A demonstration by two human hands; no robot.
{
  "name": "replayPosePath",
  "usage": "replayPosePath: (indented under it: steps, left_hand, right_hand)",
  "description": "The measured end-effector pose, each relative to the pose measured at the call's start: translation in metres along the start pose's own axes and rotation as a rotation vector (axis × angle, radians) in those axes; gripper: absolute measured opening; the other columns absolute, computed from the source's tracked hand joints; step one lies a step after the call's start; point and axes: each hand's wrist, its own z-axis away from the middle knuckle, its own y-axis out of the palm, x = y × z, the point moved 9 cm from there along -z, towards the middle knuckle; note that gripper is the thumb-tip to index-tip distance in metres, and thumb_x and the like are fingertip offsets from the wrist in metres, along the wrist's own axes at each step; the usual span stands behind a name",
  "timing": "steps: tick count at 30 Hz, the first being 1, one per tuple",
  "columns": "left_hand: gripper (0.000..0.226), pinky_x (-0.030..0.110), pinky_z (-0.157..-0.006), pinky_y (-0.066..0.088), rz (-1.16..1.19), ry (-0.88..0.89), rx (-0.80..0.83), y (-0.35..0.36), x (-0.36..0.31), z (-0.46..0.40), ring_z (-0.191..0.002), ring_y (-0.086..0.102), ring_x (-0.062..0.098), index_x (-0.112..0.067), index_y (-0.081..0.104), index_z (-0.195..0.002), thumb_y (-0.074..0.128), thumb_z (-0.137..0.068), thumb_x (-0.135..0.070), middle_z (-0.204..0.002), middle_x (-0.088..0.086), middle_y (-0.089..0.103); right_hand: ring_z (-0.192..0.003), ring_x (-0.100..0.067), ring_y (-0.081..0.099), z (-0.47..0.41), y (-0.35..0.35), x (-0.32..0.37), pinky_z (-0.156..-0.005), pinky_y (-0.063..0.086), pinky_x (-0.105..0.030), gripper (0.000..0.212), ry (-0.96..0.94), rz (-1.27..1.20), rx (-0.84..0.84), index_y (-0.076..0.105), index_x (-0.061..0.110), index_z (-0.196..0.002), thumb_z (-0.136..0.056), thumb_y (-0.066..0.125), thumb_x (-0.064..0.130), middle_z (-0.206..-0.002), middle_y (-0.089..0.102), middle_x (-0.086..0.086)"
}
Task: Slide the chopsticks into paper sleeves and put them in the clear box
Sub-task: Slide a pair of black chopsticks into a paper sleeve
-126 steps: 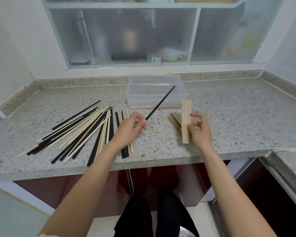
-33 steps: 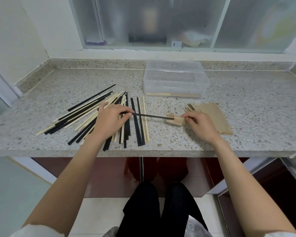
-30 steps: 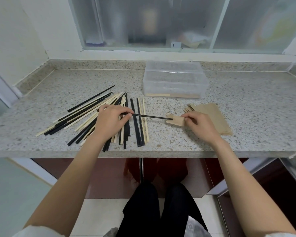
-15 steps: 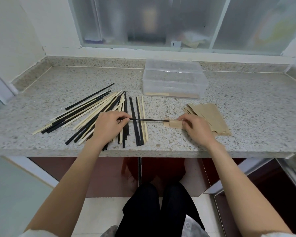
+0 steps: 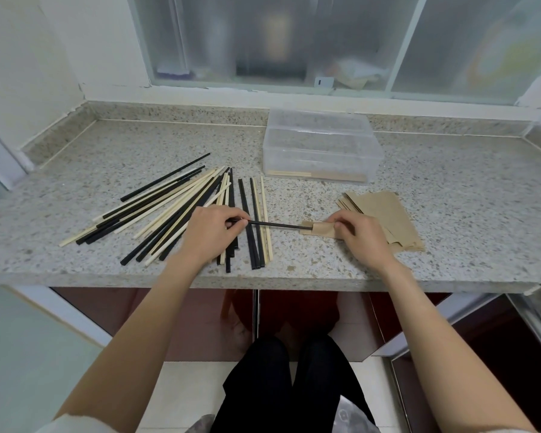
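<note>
Chopsticks [image 5: 181, 210] spread at frame's left-centre on counter [image 5: 450, 189]. Box [image 5: 320, 146] above centre. Sleeve pile [image 5: 384, 210] right of centre, below box.

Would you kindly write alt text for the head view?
The left hand feeds a black chopstick into a paper sleeve held by the right hand, over a stone counter with loose chopsticks, spare sleeves and a clear box.

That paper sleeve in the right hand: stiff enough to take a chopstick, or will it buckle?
Likely floppy: the paper sleeve looks thin and creased where the right hand pinches it. Its mouth probably collapses unsupported, so the black chopstick needs guiding by the left hand. Probably very light.
</note>
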Motion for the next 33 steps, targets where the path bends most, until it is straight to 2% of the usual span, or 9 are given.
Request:
replayPosePath:
  steps: [3, 9, 12, 20, 22, 25, 29, 31, 33]
  left_hand:
    - [0.015, 0.044, -0.088, 0.048, 0.004, 0.020, 0.029, 0.008, -0.009, 0.000, -0.079, 0.062, 0.007, -0.029, 0.072, -0.098, 0.061, -0.089, -0.031, -0.093, -0.011, 0.071]
    - [0.015, 0.045, -0.087, 0.048, 0.076, 0.082, 0.014, 0.017, -0.031, 0.003, -0.080, 0.062, 0.007, -0.027, 0.071, -0.099, 0.062, -0.088, -0.031, -0.094, -0.012, 0.071]
    - [0.016, 0.043, -0.087, 0.049, 0.106, 0.092, -0.014, 0.019, -0.042, 0.005, -0.084, 0.062, 0.008, -0.026, 0.070, -0.101, 0.064, -0.087, -0.031, -0.092, -0.012, 0.070]
    - [0.029, 0.028, -0.097, 0.033, -0.016, 0.066, -0.161, -0.005, -0.043, 0.008, -0.092, 0.056, 0.000, -0.026, 0.061, -0.115, 0.058, -0.089, -0.039, -0.103, -0.016, 0.066]
    - [0.019, 0.018, -0.086, 0.040, 0.114, -0.027, -0.138, -0.009, -0.026, 0.009, -0.085, 0.056, -0.003, -0.024, 0.065, -0.107, 0.059, -0.090, -0.029, -0.097, -0.013, 0.067]
    - [0.011, 0.006, -0.067, 0.040, 0.470, -0.186, -0.028, 0.002, -0.012, 0.009, -0.072, 0.054, -0.005, -0.025, 0.069, -0.093, 0.062, -0.088, -0.017, -0.079, -0.017, 0.063]
    - [0.013, 0.013, -0.072, 0.046, 0.563, -0.190, 0.045, 0.009, -0.011, 0.009, -0.077, 0.058, 0.005, -0.028, 0.071, -0.090, 0.066, -0.085, -0.017, -0.083, -0.009, 0.068]
    - [0.015, 0.011, -0.071, 0.044, 0.519, -0.174, 0.056, 0.012, -0.010, 0.010, -0.082, 0.060, 0.006, -0.030, 0.069, -0.094, 0.066, -0.085, -0.017, -0.091, -0.007, 0.069]
    - [0.021, 0.009, -0.072, 0.041, 0.284, -0.136, 0.005, 0.009, -0.009, 0.010, -0.085, 0.056, 0.000, -0.028, 0.064, -0.107, 0.065, -0.086, -0.023, -0.097, -0.008, 0.067]
  right_hand:
    - [-0.058, -0.004, 0.052, -0.002, 0.008, 0.008, -0.055, 0.039, -0.022, 0.017, 0.003, -0.025, 0.049, 0.069, 0.022, -0.099, -0.094, 0.054, 0.016, -0.073, 0.062, 0.015]
    - [-0.063, 0.002, 0.052, -0.003, 0.016, 0.030, -0.057, 0.035, -0.008, 0.015, 0.000, -0.095, 0.018, 0.069, 0.026, -0.096, -0.094, 0.056, 0.019, -0.074, 0.062, 0.018]
    - [-0.060, 0.002, 0.050, -0.005, 0.017, 0.045, -0.057, 0.033, -0.010, 0.014, -0.009, -0.121, -0.026, 0.068, 0.024, -0.094, -0.093, 0.057, 0.017, -0.065, 0.057, 0.018]
    - [-0.067, -0.011, 0.058, -0.006, -0.004, 0.051, -0.063, 0.044, -0.025, 0.015, -0.032, -0.108, -0.179, 0.069, 0.016, -0.099, -0.093, 0.055, 0.011, -0.077, 0.065, 0.008]
    - [-0.068, -0.015, 0.060, -0.004, -0.011, 0.044, -0.065, 0.048, -0.032, 0.015, -0.022, -0.102, -0.213, 0.069, 0.016, -0.098, -0.093, 0.056, 0.010, -0.077, 0.066, 0.006]
    - [-0.072, -0.012, 0.059, -0.002, -0.011, 0.042, -0.067, 0.048, -0.031, 0.016, -0.024, -0.058, -0.221, 0.070, 0.016, -0.097, -0.091, 0.058, 0.009, -0.084, 0.069, 0.005]
    - [-0.076, -0.013, 0.060, -0.001, -0.013, 0.039, -0.071, 0.048, -0.029, 0.017, -0.012, -0.057, -0.216, 0.071, 0.016, -0.098, -0.092, 0.057, 0.008, -0.087, 0.069, 0.006]
    - [-0.072, -0.012, 0.059, 0.000, -0.011, 0.038, -0.067, 0.045, -0.026, 0.016, -0.018, -0.036, -0.200, 0.071, 0.017, -0.098, -0.092, 0.057, 0.009, -0.085, 0.069, 0.004]
    - [-0.064, -0.011, 0.054, 0.001, -0.009, 0.033, -0.059, 0.039, -0.024, 0.015, -0.005, 0.012, -0.197, 0.069, 0.017, -0.097, -0.093, 0.056, 0.011, -0.080, 0.068, 0.004]
